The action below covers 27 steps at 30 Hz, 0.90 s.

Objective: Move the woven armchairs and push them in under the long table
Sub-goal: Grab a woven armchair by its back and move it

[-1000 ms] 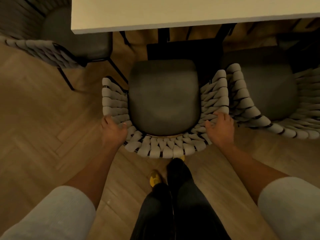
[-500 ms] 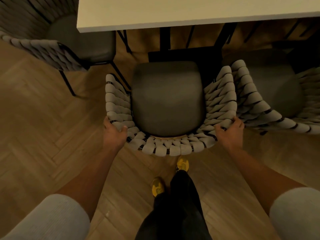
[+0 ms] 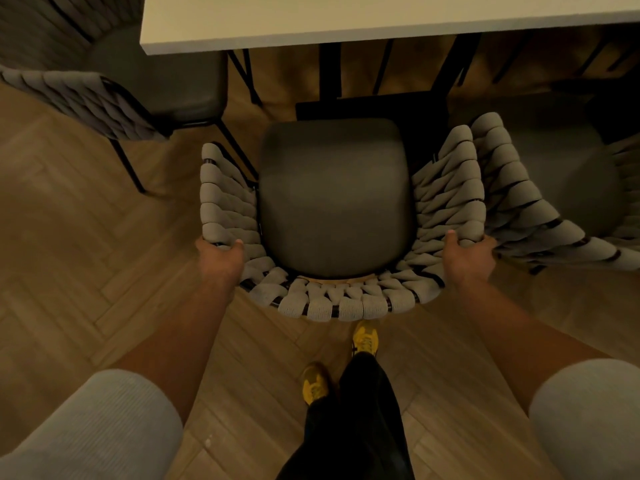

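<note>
Grey-beige woven armchair [image 3: 332, 299], dark grey seat; herringbone wood floor [image 3: 86, 271]; yellow shoes [image 3: 364, 339].

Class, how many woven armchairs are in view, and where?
3. The middle grey woven armchair, gripped by the left hand and right hand; the left armchair by a corner of the pale long table; the right armchair, partly cropped. More may be hidden.
</note>
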Available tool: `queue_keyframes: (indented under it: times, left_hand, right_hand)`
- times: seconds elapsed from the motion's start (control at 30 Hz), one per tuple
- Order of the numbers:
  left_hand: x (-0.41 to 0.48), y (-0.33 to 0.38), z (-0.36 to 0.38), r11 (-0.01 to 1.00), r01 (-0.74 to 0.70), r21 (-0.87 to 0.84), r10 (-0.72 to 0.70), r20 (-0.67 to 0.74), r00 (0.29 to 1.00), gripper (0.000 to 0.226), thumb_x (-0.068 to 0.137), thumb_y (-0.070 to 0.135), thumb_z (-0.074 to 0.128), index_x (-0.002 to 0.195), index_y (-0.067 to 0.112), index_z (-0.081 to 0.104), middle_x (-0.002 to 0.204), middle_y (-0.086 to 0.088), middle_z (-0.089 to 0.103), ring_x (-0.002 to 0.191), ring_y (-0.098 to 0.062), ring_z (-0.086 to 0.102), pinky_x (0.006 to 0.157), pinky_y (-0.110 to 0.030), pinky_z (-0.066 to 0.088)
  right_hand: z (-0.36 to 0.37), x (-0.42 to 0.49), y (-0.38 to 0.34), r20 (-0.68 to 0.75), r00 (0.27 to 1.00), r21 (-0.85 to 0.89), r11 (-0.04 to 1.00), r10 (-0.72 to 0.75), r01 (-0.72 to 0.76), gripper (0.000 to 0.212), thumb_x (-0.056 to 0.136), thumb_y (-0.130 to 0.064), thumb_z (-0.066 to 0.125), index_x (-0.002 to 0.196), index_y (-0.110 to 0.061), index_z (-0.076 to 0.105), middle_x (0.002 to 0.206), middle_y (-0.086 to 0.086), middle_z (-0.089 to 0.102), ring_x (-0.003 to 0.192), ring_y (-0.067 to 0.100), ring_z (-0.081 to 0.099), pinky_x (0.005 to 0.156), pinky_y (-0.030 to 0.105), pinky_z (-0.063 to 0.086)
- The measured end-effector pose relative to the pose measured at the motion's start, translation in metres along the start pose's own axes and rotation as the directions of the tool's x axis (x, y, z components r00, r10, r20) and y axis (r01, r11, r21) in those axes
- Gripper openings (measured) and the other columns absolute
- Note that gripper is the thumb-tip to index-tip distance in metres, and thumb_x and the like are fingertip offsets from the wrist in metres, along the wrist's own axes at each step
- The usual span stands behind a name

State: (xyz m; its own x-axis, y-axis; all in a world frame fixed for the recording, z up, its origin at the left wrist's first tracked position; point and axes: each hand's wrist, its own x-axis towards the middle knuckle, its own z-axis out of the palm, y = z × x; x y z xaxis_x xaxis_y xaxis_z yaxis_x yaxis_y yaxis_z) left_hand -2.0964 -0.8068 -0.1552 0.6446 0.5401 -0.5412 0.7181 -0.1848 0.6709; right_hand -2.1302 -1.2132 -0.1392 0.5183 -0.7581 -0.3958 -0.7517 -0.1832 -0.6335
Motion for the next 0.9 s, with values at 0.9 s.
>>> queue_keyframes:
  times: [0.9]
  left_hand:
    - [0.025, 0.049, 0.018, 0.994, -0.051, -0.093, 0.026, -0.254, 0.967, 0.018, 0.077, 0.026, 0.063, 0.094, 0.024, 0.06, 0.089, 0.001, 0.066, 0.081, -0.024, 0.067, 0.073, -0.045, 0.06]
  right_hand:
    - [0.02, 0.032, -0.061, -0.148, 0.988, 0.086, 0.996, 0.05, -0.038, 0.053, 0.097, -0.051, 0.063, 0.128, -0.008, 0.059, 0.126, 0.018, 0.065, 0.119, 0.039, 0.06, 0.097, 0.047, 0.05]
